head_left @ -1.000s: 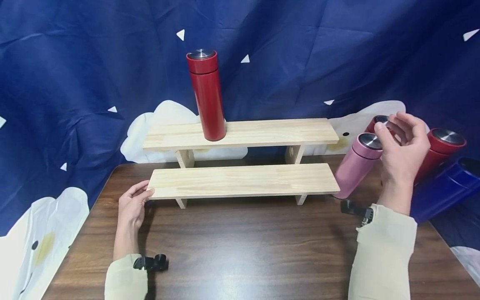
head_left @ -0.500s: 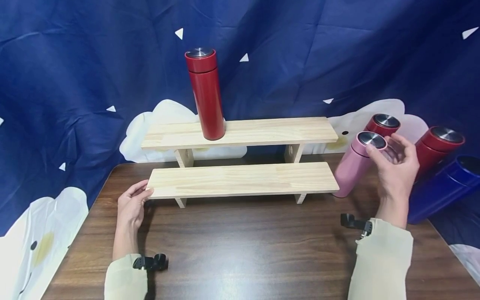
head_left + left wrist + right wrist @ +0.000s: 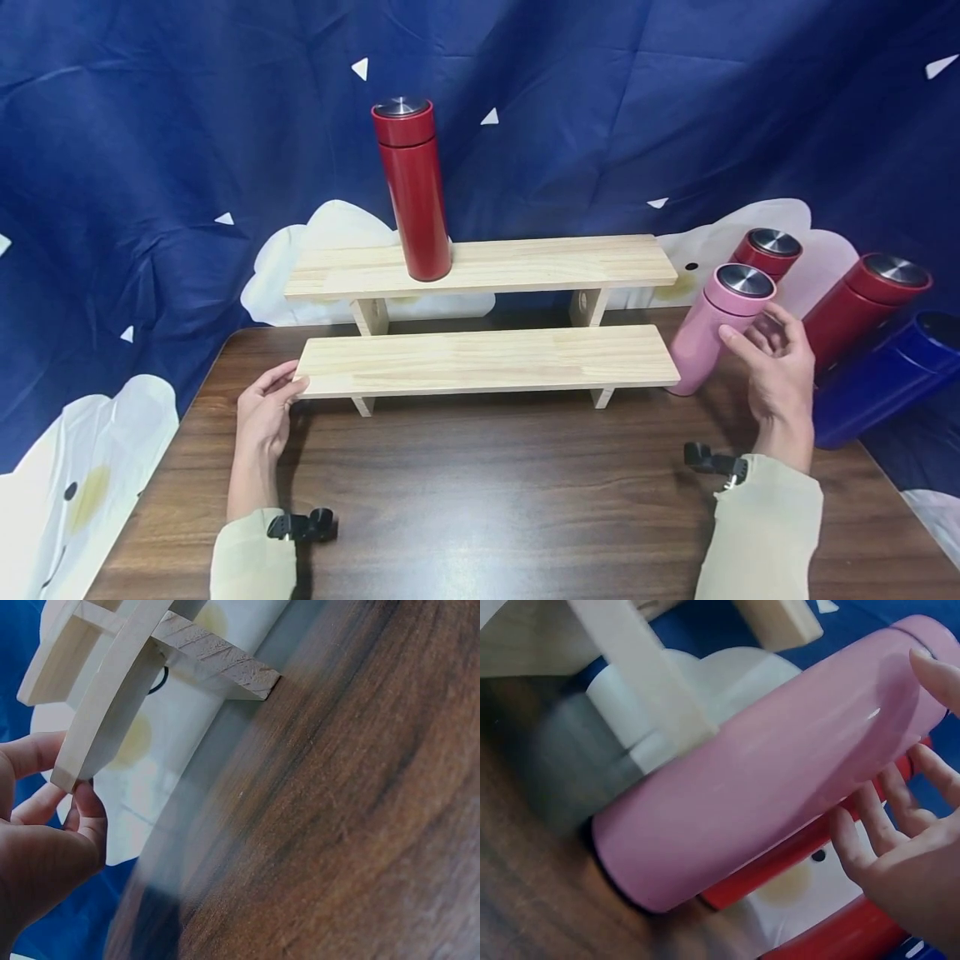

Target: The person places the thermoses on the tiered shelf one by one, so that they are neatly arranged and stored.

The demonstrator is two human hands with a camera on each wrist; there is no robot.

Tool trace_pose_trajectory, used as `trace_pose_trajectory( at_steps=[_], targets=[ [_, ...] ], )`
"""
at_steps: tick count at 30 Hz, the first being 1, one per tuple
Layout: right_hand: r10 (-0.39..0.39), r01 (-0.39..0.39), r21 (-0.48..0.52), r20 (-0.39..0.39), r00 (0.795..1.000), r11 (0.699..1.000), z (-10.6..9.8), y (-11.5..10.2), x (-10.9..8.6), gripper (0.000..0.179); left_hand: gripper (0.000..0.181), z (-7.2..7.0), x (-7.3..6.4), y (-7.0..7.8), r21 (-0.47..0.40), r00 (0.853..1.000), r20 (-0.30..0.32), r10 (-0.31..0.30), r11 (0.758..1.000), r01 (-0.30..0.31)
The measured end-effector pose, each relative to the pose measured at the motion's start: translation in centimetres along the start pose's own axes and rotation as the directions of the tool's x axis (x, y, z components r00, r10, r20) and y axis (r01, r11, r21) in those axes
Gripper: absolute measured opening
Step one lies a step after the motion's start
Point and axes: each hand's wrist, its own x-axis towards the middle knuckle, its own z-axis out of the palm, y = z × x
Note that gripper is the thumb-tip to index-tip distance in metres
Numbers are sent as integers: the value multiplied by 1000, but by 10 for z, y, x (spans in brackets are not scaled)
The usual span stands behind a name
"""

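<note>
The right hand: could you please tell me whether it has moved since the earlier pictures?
Yes: against the wooden shelf, the right hand has moved left and lower in the head view, toward the pink bottle.

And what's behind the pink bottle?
A red bottle: in the head view, its upper part shows, while the pink bottle covers most of the rest.

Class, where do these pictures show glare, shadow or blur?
Head view: pale glare on the tabletop, dark shadow beside the left hand; left wrist view: dim, hazy along the tabletop's edge; right wrist view: small highlight on the pink bottle, tabletop blurred.
</note>
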Motion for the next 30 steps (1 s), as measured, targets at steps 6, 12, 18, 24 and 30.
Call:
trace_pose_trajectory(
  at_steps=[6,12,18,24,30],
  targets=[
    [50,-46,-40,90,995,998,-13,17,1,63,29,1,1,1,-9,1000,1,-1,1000,1],
    [128,-131,11,122,984,991,-27,32,0,61,29,0,-1,0,-8,1000,1,-1,1000,1],
    [199,-201,0,127,972,980,-37,44,-2,58,29,0,-2,0,11,1000,-1,2,1000,-2],
    [285,-279,-61,137,949,958,-46,54,-3,58,29,0,-1,0,10,1000,0,10,1000,-10],
    [285,-263,-148,154,946,953,-49,60,-3,57,30,0,-2,0,1,1000,8,5,1000,-5]
  ],
)
